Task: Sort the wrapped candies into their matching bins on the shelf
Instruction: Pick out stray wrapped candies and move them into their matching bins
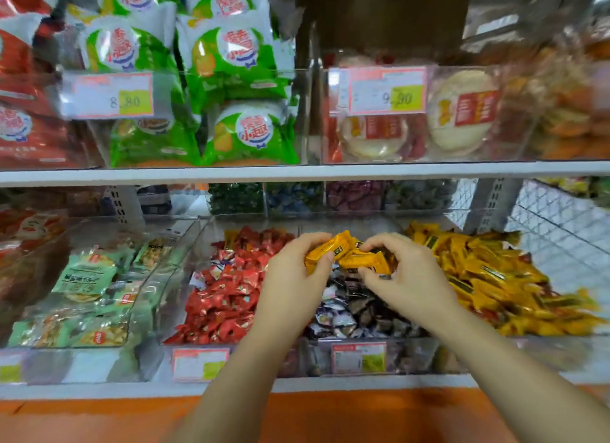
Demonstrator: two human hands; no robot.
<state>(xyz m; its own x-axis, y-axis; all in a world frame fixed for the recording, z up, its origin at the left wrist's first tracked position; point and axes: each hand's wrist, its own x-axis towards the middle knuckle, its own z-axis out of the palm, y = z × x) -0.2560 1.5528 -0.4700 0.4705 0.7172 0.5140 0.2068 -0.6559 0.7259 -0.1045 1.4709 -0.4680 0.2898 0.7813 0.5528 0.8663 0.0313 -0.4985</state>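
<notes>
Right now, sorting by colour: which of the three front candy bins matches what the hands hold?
The rightmost bin, heaped with yellow wrappers like the held candies; the others hold red ones and dark ones.

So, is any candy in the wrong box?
Yes. The left hand and right hand hold yellow wrapped candies above the dark wrapped candies; they match the yellow pile on the right. White wrappers sit among the red wrapped candies too.

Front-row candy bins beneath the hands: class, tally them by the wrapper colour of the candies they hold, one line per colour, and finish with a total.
Red wrapped candies: 1 bin
Dark and white wrapped candies: 1 bin
Yellow wrapped candies: 1 bin
Total: 3 bins
</notes>
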